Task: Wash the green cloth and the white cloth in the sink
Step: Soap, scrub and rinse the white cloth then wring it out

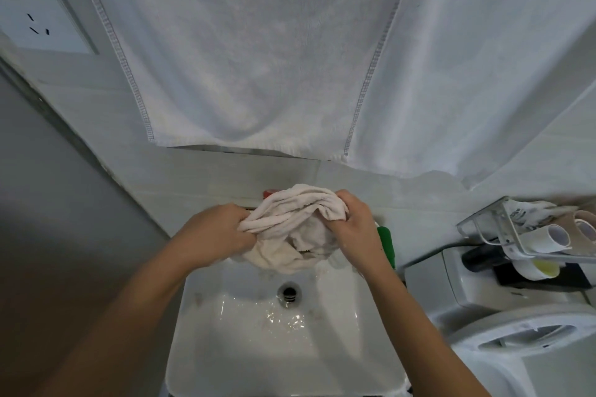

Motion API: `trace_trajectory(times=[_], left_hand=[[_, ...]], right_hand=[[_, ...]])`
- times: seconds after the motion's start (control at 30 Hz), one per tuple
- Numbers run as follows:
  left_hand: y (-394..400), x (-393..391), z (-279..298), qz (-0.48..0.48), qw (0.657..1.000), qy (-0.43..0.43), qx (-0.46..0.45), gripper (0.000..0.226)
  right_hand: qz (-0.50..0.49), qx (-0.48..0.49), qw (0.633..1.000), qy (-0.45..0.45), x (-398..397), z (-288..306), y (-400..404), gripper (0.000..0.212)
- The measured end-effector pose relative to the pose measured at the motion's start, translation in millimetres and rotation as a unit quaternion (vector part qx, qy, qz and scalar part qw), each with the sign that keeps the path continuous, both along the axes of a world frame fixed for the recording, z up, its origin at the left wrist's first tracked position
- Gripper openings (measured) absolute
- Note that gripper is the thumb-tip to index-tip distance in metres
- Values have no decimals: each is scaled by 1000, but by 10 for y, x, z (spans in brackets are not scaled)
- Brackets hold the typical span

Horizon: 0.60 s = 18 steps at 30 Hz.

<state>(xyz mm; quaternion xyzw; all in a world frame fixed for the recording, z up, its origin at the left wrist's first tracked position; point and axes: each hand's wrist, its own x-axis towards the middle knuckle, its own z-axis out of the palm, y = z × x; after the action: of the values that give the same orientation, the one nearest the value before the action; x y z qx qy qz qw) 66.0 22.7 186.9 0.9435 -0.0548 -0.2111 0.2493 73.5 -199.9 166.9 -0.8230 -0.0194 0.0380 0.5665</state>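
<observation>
White cloth (290, 229) is bunching between both hands above the far end of the sink (225, 348). The left hand (219, 229) is gripping its left edge with fingers curled into the folds, and the right hand (358, 226) is clutching the right side, fingers wrapped over a gathered ridge of fabric. The cloth's lower part is hanging down toward the basin. Just behind the right hand, a strip of green cloth (387, 245) is showing at the sink's right rim, mostly hidden by the wrist. Something small and red (269, 193) is peeking out behind the white cloth; what it is cannot be told. Below the hands, water is glinting on the basin floor around the drain (289, 293). A big white towel (258, 58) is hanging on the wall above. At the right, a wire rack (490, 229) is holding paper rolls (548, 238), and an outlet (35, 10) is sitting on the wall at upper left.
</observation>
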Motion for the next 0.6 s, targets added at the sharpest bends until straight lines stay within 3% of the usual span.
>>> trace_trajectory(times=[0.07,0.17,0.23,0.3,0.33,0.5,0.6], left_hand=[[46,1,-67,40,994,26,-102,23],[89,6,-117,86,971,58,-214,34],[106,-18,-127,90,948,91,-291,41],[112,-62,-147,107,929,97,-342,37],[106,-87,-162,126,917,96,-365,33],[-99,-206,-251,243,876,-19,-415,30],[-276,-252,-281,265,862,-88,-423,34]], right_hand=[[0,1,1000,4,15,17,-13,5],[-4,35,999,6,17,55,-25,17],[-17,61,997,40,19,70,-31,15],[-42,97,991,83,20,68,-49,11],[-56,129,984,106,19,44,-67,20],[-104,301,922,220,-45,-73,-85,41],[-118,268,939,178,-90,-127,-12,24]])
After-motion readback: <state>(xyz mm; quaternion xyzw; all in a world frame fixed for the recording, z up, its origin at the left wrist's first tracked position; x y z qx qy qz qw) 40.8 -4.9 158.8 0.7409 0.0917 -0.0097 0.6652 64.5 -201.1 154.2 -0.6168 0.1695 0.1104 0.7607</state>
